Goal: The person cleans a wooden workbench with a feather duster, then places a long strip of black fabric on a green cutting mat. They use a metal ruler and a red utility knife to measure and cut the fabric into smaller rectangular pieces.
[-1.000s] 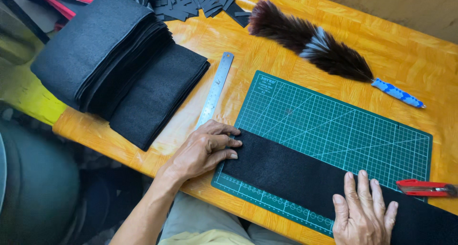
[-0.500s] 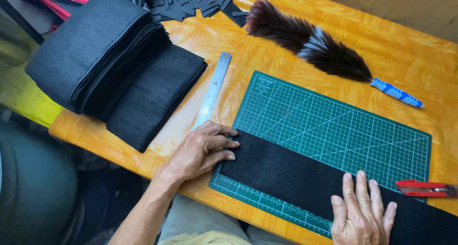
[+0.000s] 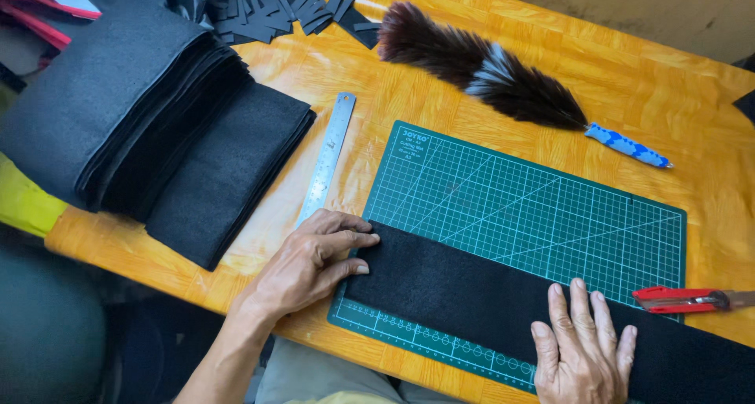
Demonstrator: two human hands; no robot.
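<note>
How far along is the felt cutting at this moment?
Done: small cut black pieces lie piled at the table's far edge. In hand: left hand and right hand press a black felt strip flat on the green cutting mat. Left: the red knife and steel ruler lie untouched; stacked felt remains.

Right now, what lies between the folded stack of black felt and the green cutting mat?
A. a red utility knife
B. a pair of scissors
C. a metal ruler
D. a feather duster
C: the metal ruler lies on the table between the felt stack and the cutting mat.
</note>
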